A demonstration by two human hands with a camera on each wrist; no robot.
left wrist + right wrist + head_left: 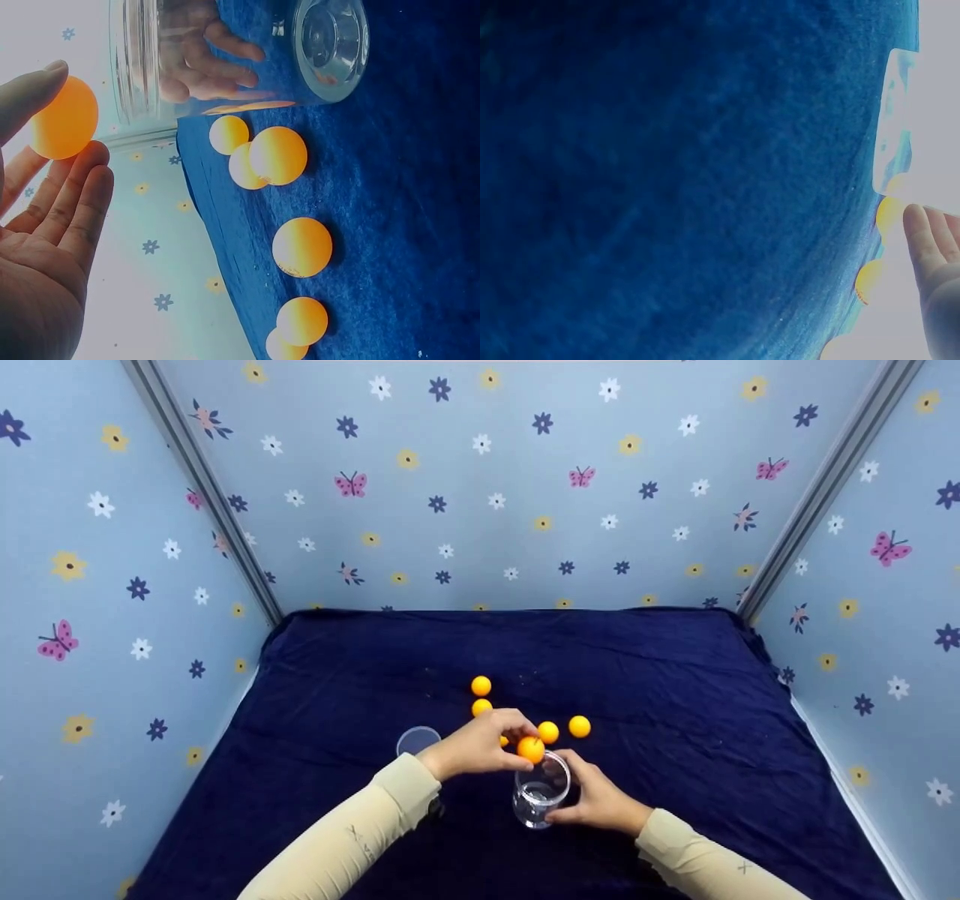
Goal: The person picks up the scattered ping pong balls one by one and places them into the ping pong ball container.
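My left hand (pixel 480 742) pinches an orange ping-pong ball (pixel 531 750) between thumb and fingers. The ball is just above and beside the rim of a clear jar (pixel 536 810). My right hand (pixel 600 799) grips that jar from the right side, thumb toward the front and fingers behind. In the left wrist view the held ball (pixel 66 118) is close to the jar's threaded mouth, and fingers (pixel 217 56) of the right hand show through the clear wall. The jar (pixel 892 127) appears washed out by glare at the right wrist view's edge.
Several more orange balls lie on the dark blue cloth (pixel 675 690), among them one at the far end (pixel 481 685) and one to the right (pixel 579 726). A clear round piece (pixel 409 739) like a lid lies left, partly behind my left wrist. Patterned walls (pixel 495 472) enclose the table.
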